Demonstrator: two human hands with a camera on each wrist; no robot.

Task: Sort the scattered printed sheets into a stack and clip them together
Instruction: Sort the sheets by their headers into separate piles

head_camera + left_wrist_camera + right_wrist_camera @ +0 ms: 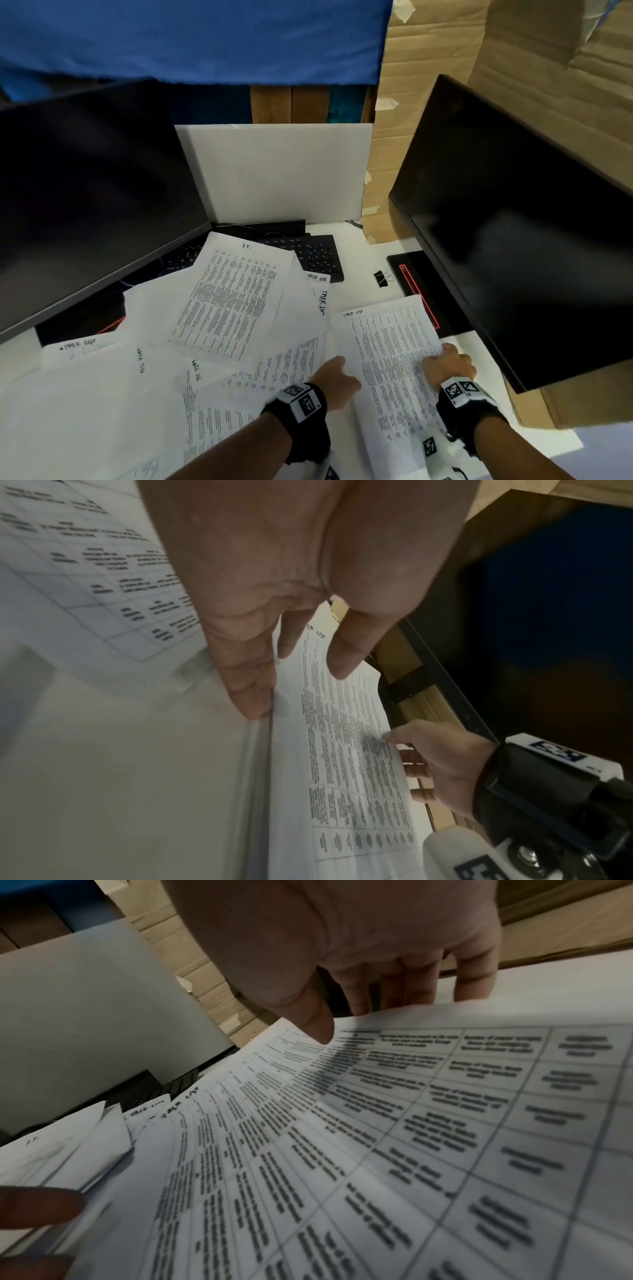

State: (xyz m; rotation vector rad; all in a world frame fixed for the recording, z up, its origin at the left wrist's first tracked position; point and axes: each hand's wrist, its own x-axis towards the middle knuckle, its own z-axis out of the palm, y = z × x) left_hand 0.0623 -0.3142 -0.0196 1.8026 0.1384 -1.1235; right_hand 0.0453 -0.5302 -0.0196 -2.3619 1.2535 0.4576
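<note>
Nearest the viewer, the right hand (449,366) pinched the right edge of a printed sheet (394,359), thumb on top and fingers (416,771) curled beneath, with that edge lifted off the desk (363,253). The left hand (337,380) lay with straight fingers against the sheet's left edge and grasped nothing. Judged from this hold, a one-sided pinch could let the sheet sag, buckle or slip, and a pull against the left hand could crease it. Beyond the hands, the other sheets (233,301) lay fanned and overlapping at different angles across the desk, some over the keyboard (318,255); dragging one out could probably carry its neighbours along or push them under the left monitor (92,192). Open room was narrow: the right monitor (513,233) overhung the desk just beside the right hand, and its stand base (421,284) lay under the sheet's far corner. Farther back, the binder clip (382,278) sat alone on bare desk between keyboard and stand base, well apart from both hands. A white board (281,171) closed the far edge.
</note>
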